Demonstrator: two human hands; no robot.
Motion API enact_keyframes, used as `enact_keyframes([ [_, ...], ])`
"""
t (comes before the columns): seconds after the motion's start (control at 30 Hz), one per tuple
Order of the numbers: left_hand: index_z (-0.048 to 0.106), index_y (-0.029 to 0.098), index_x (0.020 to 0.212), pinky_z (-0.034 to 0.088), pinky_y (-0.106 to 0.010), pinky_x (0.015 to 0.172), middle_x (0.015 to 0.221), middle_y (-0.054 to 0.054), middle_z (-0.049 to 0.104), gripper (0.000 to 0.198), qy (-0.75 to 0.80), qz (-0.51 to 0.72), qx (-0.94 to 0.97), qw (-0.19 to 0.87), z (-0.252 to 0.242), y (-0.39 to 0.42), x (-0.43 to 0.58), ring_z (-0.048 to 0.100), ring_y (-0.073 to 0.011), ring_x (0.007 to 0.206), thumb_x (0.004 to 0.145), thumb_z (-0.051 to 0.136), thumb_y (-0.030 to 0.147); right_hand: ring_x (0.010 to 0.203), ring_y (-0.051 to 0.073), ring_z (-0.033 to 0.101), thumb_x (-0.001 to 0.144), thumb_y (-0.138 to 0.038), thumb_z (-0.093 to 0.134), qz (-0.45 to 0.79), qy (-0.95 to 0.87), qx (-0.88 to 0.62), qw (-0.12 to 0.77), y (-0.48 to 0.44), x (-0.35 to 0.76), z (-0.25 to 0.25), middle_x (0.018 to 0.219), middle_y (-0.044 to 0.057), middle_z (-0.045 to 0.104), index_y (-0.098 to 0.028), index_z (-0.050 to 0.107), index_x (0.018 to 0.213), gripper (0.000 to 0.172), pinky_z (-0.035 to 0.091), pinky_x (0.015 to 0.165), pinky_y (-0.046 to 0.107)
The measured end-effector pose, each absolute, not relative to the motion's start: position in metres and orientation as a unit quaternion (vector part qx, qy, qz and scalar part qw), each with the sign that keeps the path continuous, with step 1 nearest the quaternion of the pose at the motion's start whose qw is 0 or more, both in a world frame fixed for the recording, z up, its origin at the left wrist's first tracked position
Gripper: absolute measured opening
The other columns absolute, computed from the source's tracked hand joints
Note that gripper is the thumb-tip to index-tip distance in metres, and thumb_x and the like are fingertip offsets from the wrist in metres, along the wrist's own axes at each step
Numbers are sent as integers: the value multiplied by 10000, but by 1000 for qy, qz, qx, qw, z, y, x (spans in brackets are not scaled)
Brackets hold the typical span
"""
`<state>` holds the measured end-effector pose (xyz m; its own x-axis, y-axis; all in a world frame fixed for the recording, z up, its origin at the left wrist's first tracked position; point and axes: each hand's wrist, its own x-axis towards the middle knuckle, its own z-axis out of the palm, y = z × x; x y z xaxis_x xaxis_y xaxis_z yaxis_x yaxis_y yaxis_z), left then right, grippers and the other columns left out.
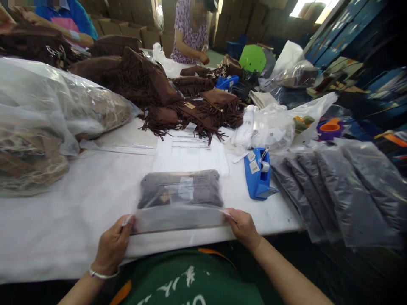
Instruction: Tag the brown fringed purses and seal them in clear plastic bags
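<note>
A frosted plastic bag lies at the front edge of the white-covered table, with a dark flat item and a pale label inside it. My left hand pinches the bag's near left corner between thumb and fingers. At the near right corner, my right hand grips the same bag. Between the hands the plastic is stretched flat. White printed sheets lie just beyond the bag. A blue tape dispenser stands to the right of them.
Several bagged dark items overlap on the right. Brown fringed bags are heaped at the back. A large clear plastic bag bulges on the left. Across the table is a person in a patterned top; another person's blue sleeve shows at upper left.
</note>
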<state>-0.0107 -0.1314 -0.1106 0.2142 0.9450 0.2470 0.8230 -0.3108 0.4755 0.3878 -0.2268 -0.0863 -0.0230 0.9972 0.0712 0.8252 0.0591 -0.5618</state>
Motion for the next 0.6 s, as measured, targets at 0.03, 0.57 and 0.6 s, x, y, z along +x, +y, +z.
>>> enact_keyframes([
  [0.03, 611, 165, 903, 470, -251, 552, 748, -36, 681, 363, 607, 225, 756, 94, -110, -128, -8, 648, -182, 613, 939, 349, 414, 732, 190, 653, 972, -376, 291, 180, -670, -685, 223, -221, 378, -87, 795, 88, 705, -173, 650, 958, 413, 465, 705, 291],
  [0.57, 569, 185, 773, 427, -381, 849, 865, -61, 590, 209, 364, 207, 902, 107, -69, -96, 115, 519, -239, 954, 913, 498, 322, 508, 148, 522, 892, -451, 455, 256, -513, -780, 249, -192, 355, -81, 515, -6, 567, -208, 555, 610, 386, 320, 536, 245],
  [0.6, 556, 185, 750, 427, -383, 838, 843, -59, 583, 213, 365, 215, 899, 109, -74, -96, 117, 518, -238, 934, 914, 494, 307, 490, 139, 515, 881, -470, 471, 261, -495, -783, 274, -195, 362, -81, 493, -17, 552, -206, 540, 589, 399, 333, 528, 237],
])
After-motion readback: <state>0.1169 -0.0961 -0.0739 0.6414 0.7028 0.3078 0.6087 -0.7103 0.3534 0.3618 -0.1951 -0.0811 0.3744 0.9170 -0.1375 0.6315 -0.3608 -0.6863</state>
